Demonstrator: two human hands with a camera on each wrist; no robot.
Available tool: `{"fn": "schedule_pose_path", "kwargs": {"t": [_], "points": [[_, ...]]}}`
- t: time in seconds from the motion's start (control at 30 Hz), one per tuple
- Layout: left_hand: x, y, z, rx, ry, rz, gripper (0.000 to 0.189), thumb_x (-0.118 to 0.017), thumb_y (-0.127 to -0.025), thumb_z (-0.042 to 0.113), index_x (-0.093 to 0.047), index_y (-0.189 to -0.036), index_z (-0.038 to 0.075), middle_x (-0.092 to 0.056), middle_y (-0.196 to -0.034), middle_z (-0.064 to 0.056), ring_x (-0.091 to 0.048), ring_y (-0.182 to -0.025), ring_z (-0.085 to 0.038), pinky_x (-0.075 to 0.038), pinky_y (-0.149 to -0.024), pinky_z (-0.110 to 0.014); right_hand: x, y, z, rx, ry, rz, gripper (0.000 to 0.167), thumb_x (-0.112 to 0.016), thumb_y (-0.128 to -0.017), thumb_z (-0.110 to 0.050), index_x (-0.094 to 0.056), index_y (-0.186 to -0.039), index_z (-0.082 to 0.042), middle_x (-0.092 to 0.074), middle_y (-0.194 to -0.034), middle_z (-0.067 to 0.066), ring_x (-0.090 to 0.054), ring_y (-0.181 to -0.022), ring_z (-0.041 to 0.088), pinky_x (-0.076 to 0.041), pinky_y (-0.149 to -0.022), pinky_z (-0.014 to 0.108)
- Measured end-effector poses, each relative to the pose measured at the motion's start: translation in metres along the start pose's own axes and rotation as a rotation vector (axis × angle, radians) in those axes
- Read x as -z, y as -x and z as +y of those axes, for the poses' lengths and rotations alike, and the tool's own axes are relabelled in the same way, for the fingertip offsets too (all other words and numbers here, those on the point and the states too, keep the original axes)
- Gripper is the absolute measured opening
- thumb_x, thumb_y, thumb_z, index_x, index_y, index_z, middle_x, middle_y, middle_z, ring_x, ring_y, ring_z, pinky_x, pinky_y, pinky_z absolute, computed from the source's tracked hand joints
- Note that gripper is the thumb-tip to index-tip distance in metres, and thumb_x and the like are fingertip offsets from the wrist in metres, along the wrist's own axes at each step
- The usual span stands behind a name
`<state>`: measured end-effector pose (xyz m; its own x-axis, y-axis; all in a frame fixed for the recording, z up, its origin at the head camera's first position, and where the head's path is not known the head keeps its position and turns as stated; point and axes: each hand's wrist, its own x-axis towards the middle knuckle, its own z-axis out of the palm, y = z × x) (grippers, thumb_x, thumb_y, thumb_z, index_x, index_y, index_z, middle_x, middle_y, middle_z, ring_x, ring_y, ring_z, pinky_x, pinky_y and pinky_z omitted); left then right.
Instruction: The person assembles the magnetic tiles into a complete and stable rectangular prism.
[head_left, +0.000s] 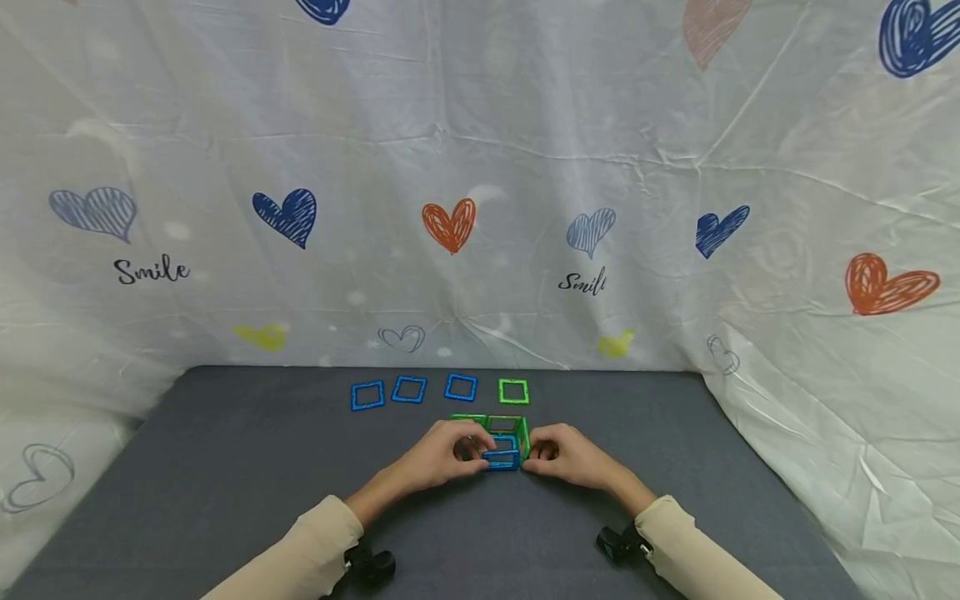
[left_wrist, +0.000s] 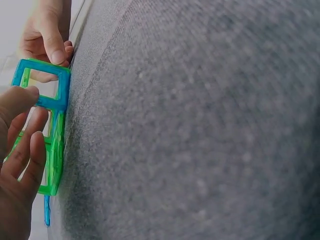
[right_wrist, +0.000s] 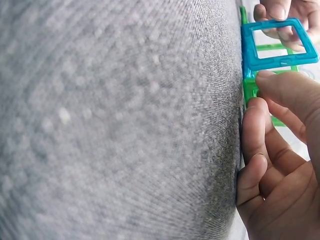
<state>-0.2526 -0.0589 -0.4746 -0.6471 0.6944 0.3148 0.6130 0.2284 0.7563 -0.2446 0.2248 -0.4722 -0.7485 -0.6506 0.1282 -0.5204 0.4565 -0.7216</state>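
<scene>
A small structure of translucent square frame tiles stands on the grey table between the two hands. Its back and right side show green, including a green side tile (head_left: 525, 438); blue shows on the floor and front. My left hand (head_left: 453, 452) pinches the blue front tile (left_wrist: 63, 89) by its edge, thumb on the near face. That tile stands tilted in the right wrist view. At the right, my right hand (head_left: 568, 454) holds the green side tile near its front corner between thumb and curled fingers. The left hand hides the structure's left part in the head view.
Behind the structure lie several loose tiles in a row: a left blue tile (head_left: 367, 407), two more blue ones and a green tile (head_left: 513, 402). A printed white curtain (head_left: 510, 317) hangs along the back edge of the grey table (head_left: 262, 475).
</scene>
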Motion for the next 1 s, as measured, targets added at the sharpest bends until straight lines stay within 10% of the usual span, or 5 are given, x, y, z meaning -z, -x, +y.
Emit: {"fn": "schedule_pose_path", "kwargs": {"t": [1.0], "points": [[-0.0053, -0.0081, 0.0023, -0.006, -0.017, 0.004, 0.020, -0.078, -0.090, 0.003, -0.073, -0.107, 0.014, -0.066, -0.101, 0.004, -0.067, -0.085, -0.006, -0.056, -0.069, -0.025, 0.0021, -0.0001, -0.0026, 0.012, -0.038, -0.015, 0.006, -0.073, -0.096, -0.012, -0.072, -0.094, -0.007, -0.066, -0.080, -0.002, -0.062, -0.067, 0.012, -0.051, -0.060, 0.027]]}}
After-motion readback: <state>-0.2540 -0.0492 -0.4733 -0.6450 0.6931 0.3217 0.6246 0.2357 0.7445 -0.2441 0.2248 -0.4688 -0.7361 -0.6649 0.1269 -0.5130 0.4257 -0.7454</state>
